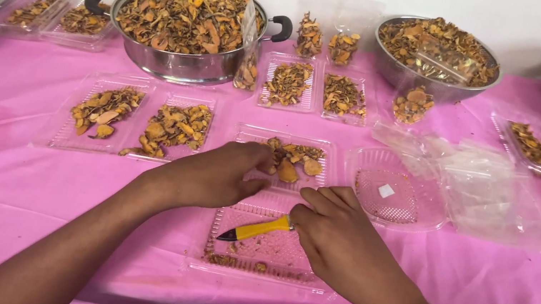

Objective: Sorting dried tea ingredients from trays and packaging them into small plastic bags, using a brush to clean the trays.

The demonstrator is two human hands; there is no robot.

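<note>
My right hand (336, 238) grips a small tool with a yellow handle and a dark tip (251, 229), laid across a clear plastic tray (262, 248) that holds only crumbs. My left hand (216, 178) rests above it, fingers curled at the near edge of another clear tray (284, 158) with a few dried orange-brown slices. What the left fingers pinch, if anything, is hidden.
Two filled clear trays (138, 120) lie to the left. A big steel pot (186, 23) and steel bowl (438, 55) heaped with dried slices stand at the back. An empty round clear lid (395, 190) and plastic bags (489, 190) lie on the right of the pink tablecloth (5, 182).
</note>
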